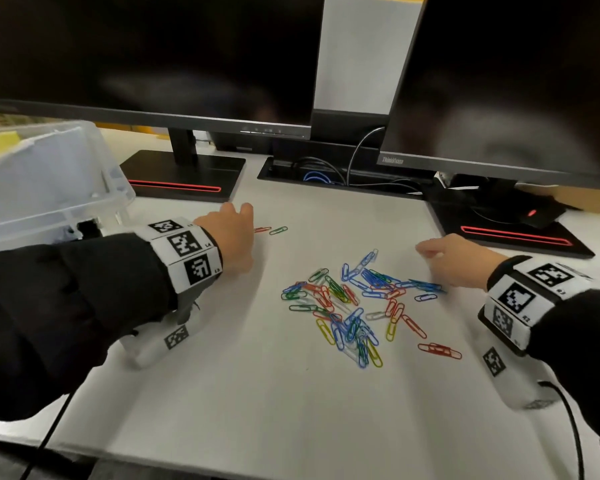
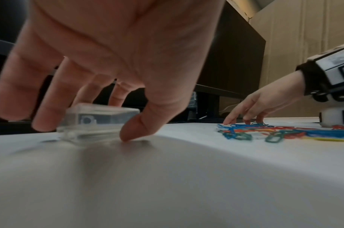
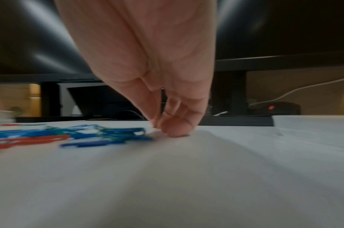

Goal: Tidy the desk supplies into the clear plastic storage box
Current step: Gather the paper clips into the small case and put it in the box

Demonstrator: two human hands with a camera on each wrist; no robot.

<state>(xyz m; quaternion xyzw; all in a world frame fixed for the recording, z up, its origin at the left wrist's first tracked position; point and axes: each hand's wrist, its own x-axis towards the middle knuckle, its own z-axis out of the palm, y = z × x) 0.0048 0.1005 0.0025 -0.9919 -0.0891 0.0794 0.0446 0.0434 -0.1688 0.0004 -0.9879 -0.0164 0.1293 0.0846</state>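
Meanwhile, at a white counter (image 1: pixel 257 393), a person gathers scattered colored paper clips (image 1: pixel 354 306). Left hand (image 1: pixel 234 237) spreads relaxed fingers (image 2: pixel 44 111) around a small clear case (image 2: pixel 97 123), apparently not yet gripping it; right hand (image 1: pixel 454 259) presses bunched fingers (image 3: pixel 175 128) down beside the pile, holding nothing visible. The clear plastic storage box (image 1: pixel 42 178) waits far left. Next, seemingly: herd clips together, scoop, carry across.

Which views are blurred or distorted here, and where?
Head view: wide-angle bend in the monitors; paper clips sharp, storage box soft. Left wrist view: left hand and small clear case smeared. Right wrist view: right hand and clips blurred, glare streaks on the dark screen.
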